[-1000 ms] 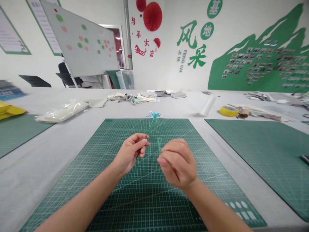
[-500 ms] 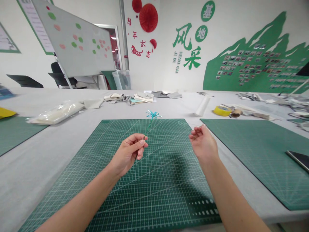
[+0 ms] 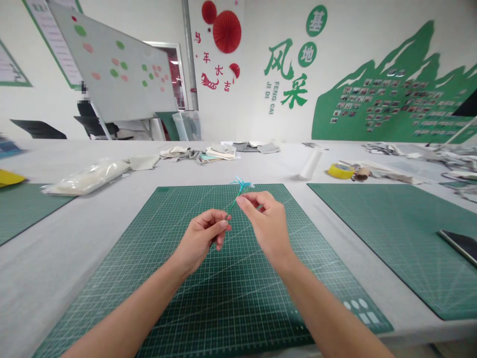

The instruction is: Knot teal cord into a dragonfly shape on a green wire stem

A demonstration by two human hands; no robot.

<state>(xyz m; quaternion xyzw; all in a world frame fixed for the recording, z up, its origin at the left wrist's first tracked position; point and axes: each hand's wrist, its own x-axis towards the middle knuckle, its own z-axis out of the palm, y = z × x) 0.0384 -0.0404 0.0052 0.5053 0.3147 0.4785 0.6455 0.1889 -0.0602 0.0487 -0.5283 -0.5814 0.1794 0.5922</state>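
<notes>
A small artificial flower with thin, shiny blue petals on a slim green stem is held up over the green cutting mat. My left hand pinches the lower stem between thumb and forefinger, the other fingers curled loosely beneath. Higher up, my right hand is closed in a pinch, thumb and forefinger on the stem just under the petals. Part of the petals lies behind the right fingers, and the stem's lower end is hidden in the left hand.
Another cutting mat lies to the right with a dark phone-like device on it. Farther back are yellow tape, a white roll, fabric pieces and a clear plastic bag.
My right hand has come in from the right and closed on the stem beneath the petals. The flower head has tilted slightly right; my left hand keeps its hold.
</notes>
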